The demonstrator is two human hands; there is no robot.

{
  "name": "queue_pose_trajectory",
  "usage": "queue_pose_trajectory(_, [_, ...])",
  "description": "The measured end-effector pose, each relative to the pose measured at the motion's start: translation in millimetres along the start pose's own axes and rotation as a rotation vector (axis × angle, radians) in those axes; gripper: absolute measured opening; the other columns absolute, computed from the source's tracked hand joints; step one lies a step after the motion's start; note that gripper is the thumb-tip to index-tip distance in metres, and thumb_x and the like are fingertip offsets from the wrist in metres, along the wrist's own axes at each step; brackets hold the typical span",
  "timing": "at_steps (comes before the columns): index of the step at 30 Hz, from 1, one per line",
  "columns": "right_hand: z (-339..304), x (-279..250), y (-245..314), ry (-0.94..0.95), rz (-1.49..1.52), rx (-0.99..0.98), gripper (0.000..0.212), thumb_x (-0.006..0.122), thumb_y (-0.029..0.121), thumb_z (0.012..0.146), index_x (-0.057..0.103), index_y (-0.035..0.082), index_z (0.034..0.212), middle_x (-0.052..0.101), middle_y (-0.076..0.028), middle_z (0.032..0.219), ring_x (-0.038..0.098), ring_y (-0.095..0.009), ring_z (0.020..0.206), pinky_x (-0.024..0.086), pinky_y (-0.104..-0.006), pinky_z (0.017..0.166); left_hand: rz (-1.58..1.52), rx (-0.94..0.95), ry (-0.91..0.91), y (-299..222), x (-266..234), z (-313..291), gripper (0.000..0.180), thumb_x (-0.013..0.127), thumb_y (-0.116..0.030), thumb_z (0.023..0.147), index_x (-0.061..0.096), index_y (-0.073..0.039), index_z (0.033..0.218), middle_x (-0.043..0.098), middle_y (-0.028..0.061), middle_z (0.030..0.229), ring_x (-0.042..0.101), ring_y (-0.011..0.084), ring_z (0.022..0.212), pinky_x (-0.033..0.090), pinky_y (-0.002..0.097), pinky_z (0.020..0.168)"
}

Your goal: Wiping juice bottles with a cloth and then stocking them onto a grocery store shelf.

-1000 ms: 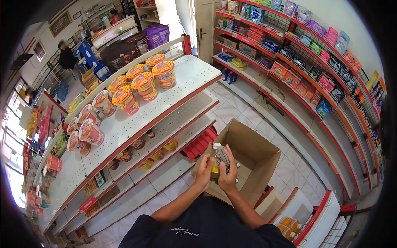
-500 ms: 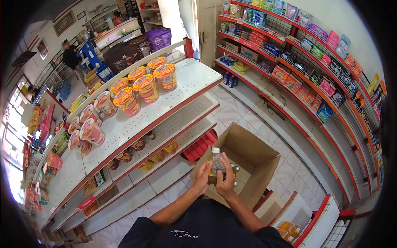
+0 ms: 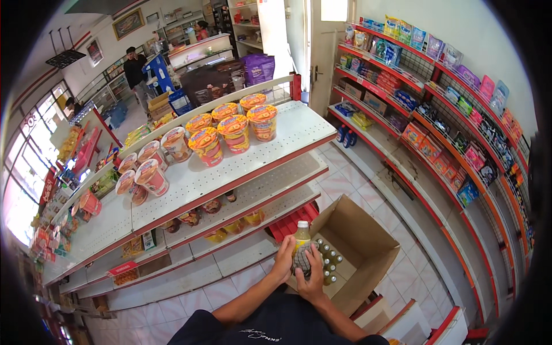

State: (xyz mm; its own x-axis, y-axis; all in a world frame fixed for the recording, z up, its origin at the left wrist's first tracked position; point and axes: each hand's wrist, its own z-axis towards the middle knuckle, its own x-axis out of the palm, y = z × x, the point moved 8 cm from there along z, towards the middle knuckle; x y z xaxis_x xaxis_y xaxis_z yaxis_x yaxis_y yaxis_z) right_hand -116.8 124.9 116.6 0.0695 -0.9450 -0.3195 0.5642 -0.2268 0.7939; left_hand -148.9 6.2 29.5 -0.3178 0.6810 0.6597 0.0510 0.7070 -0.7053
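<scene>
A bottle [image 3: 302,233] with a white cap, a yellowish neck and a grey patterned, partly yellow label stands nearly upright between my hands. My left hand [image 3: 282,261] is wrapped round its left side. On its right side and lower front, the fingers of my right hand [image 3: 311,278] press against the label. Behind and to the right is an open cardboard box [image 3: 368,261]. Inside it stand several similar bottles [image 3: 329,259] with pale caps, clustered close to my right hand. My hands hide the bottom of the held bottle.
A white perforated shelf unit [image 3: 230,167] to the left bears instant noodle cups [image 3: 233,133]; a red crate [image 3: 292,221] sits at its base. Stocked red-edged wall shelves [image 3: 414,115] curve along the right. Farther off, a person [image 3: 135,72] in black stands near a counter.
The view has shifted, so the shelves sit farther right and lower. Within my hands the bottle now shows its yellowish neck, and more bottles in the box have come into sight.
</scene>
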Motion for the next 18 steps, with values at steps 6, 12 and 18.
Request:
queue_pose_trajectory(6, [13, -16, -20, -0.003, 0.029, 0.031, 0.043, 0.056, 0.005, 0.088, 0.051, -0.003, 0.130, 0.047, -0.026, 0.142, 0.051, -0.038, 0.128, 0.038, -0.0410, 0.108, 0.032, -0.033, 0.029, 16, 6, -16, 0.028, 0.053, -0.028, 0.103, 0.051, -0.008, 0.123, 0.056, 0.0003, 0.109, 0.053, 0.0070, 0.102, 0.045, 0.0237, 0.087])
queue_pose_trajectory(12, [17, -26, -26, -0.090, 0.126, 0.104, 0.040, 0.056, 0.005, 0.090, 0.052, -0.003, 0.129, 0.051, -0.025, 0.139, 0.052, -0.037, 0.126, 0.040, -0.0426, 0.105, 0.177, 0.019, 0.018, 17, 23, -27, 0.039, 0.051, -0.030, 0.104, 0.048, -0.003, 0.133, 0.056, 0.0006, 0.115, 0.051, 0.0070, 0.107, 0.041, 0.0228, 0.093])
queue_pose_trajectory(18, [-15, -21, -15, -0.019, 0.054, 0.046, 0.048, 0.063, 0.001, 0.085, 0.053, -0.003, 0.132, 0.048, -0.026, 0.142, 0.049, -0.039, 0.130, 0.038, -0.0420, 0.108, -0.013, -0.062, 0.073, 30, 5, -15, 0.035, 0.049, -0.030, 0.104, 0.050, -0.004, 0.129, 0.057, 0.0004, 0.113, 0.052, 0.0071, 0.106, 0.041, 0.0228, 0.093])
